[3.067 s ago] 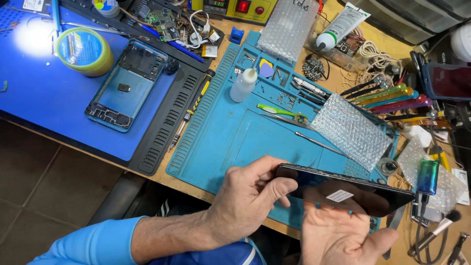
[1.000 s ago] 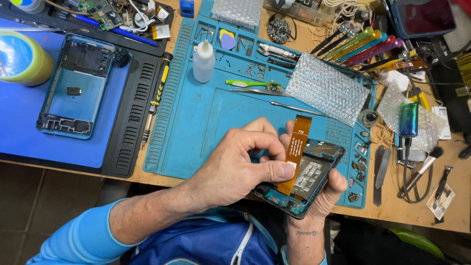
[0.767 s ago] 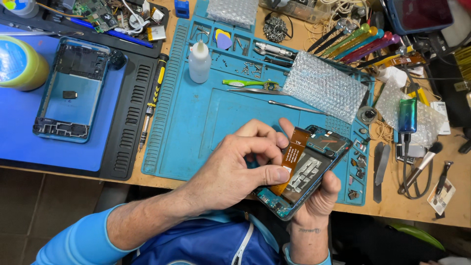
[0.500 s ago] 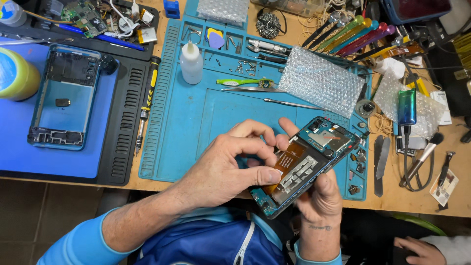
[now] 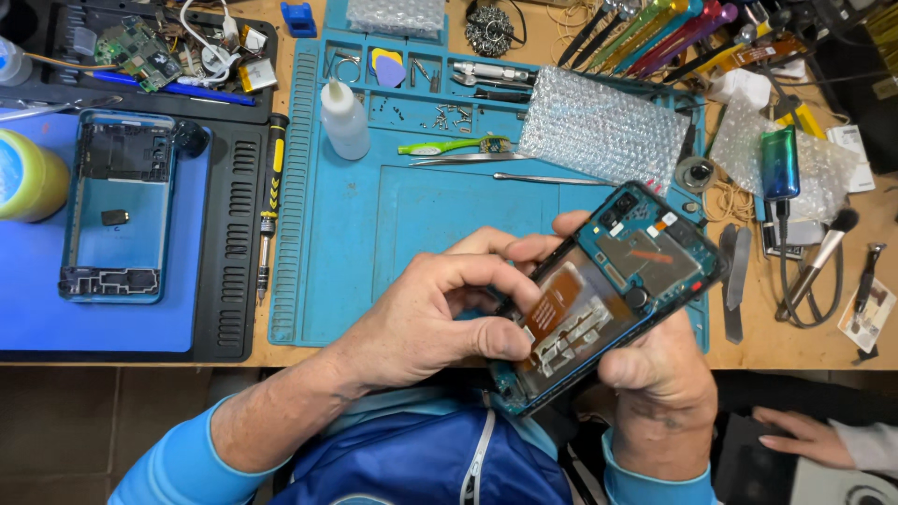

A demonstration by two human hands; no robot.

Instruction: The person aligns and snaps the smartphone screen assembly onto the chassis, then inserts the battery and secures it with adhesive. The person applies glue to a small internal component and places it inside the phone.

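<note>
The left hand (image 5: 440,313) curled over the opened phone (image 5: 603,295), thumb pressed beside the orange flex ribbon (image 5: 554,304); the right hand (image 5: 655,374) cradled its lower edge, both closed on it above the bench (image 5: 823,346), in front of the blue mat (image 5: 374,252). It looked light and rigid, yet fragile — best gripped by the teal frame, not the ribbon. Back off, it showed dark boards and metal shields.

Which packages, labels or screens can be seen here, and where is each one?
Bubble-wrap pouch: clear rectangle on the blue mat's upper right.
Second bubble-wrap pouch: top edge, centre.
Small card: pale with dark marks, far right on the table.
No lit screen visible.
</note>
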